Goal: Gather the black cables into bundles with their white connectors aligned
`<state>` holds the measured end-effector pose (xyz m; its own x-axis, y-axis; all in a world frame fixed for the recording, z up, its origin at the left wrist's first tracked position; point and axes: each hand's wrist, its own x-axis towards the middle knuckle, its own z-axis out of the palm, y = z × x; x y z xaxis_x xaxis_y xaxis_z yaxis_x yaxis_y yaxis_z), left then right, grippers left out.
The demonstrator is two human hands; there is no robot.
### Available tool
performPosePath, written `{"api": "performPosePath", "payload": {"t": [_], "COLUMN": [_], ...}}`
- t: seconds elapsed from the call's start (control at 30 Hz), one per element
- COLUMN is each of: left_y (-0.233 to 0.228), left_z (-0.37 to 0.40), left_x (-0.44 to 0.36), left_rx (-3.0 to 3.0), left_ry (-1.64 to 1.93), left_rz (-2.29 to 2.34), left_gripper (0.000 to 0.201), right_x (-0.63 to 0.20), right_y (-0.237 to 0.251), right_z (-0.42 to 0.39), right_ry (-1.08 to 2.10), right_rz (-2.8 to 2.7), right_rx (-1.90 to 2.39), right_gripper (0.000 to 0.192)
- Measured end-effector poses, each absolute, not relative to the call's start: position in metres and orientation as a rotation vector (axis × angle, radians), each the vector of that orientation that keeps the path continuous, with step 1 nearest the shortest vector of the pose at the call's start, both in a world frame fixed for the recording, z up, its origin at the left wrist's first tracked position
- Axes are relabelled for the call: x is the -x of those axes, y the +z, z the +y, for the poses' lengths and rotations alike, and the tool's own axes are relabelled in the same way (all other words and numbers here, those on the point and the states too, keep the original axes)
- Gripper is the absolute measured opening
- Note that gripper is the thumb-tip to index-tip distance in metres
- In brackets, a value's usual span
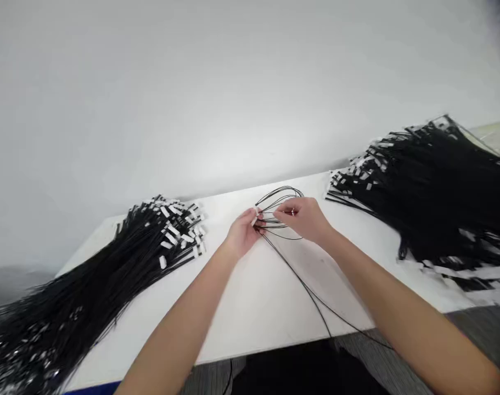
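Hands, left (242,233) and right (305,218), each grip looped cable (280,211) mid-table (253,307), piles well apart.

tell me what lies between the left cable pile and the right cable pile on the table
Head view: both hands, left hand and right hand, coiling a thin black cable over bare white table.

both hands (274,225) pinched together

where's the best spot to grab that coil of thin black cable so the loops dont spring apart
Probably pinch the coiled black cable at its left side, where the loops bunch by the white tag under the left hand. Come from the near side; the far arc fans open.
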<state>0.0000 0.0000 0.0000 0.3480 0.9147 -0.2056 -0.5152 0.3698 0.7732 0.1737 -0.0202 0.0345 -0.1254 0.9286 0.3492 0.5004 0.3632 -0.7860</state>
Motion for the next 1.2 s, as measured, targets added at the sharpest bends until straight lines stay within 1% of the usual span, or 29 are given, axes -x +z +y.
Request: {"api": "performPosePath", "payload": {"t": [0.17, 0.3, 0.5, 0.67, 0.83, 1.0, 1.2], "left_y": [0.001, 0.0, 0.001, 0.001, 0.001, 0.001, 0.001], "left_z": [0.002, 0.003, 0.002, 0.002, 0.002, 0.002, 0.002], "left_x": [0.0, 0.0, 0.0, 0.0, -0.001, -0.001, -0.002], "left_rx": [-0.665, -0.676, -0.654, -0.643, -0.641, -0.633, -0.665], "left_ry": [1.022, 1.016, 1.016, 1.0, 0.99, 0.989, 0.986], "left_rz": [0.702, 0.708, 0.718, 0.712, 0.696, 0.702, 0.716], "left_gripper": [0.018, 0.017, 0.017, 0.016, 0.015, 0.015, 0.016], "right_x": [-0.174, -0.174, -0.177, -0.179, -0.179, -0.18, -0.178], "right_y": [0.035, 0.033, 0.029, 0.026, 0.026, 0.028, 0.021], "right_z": [-0.018, -0.017, -0.016, -0.016, -0.018, -0.018, -0.016], "right_ry": [0.59, 0.488, 0.224, 0.006, -0.139, -0.218, -0.258], "right_rz": [-1.79, -1.858, -2.023, -2.103, -2.134, -2.163, -2.149], "right_rx": [1.227, 1.158, 1.129, 1.14, 1.15, 1.166, 1.219], "right_gripper": [0.012, 0.012, 0.015, 0.021, 0.028, 0.032, 0.03]}}
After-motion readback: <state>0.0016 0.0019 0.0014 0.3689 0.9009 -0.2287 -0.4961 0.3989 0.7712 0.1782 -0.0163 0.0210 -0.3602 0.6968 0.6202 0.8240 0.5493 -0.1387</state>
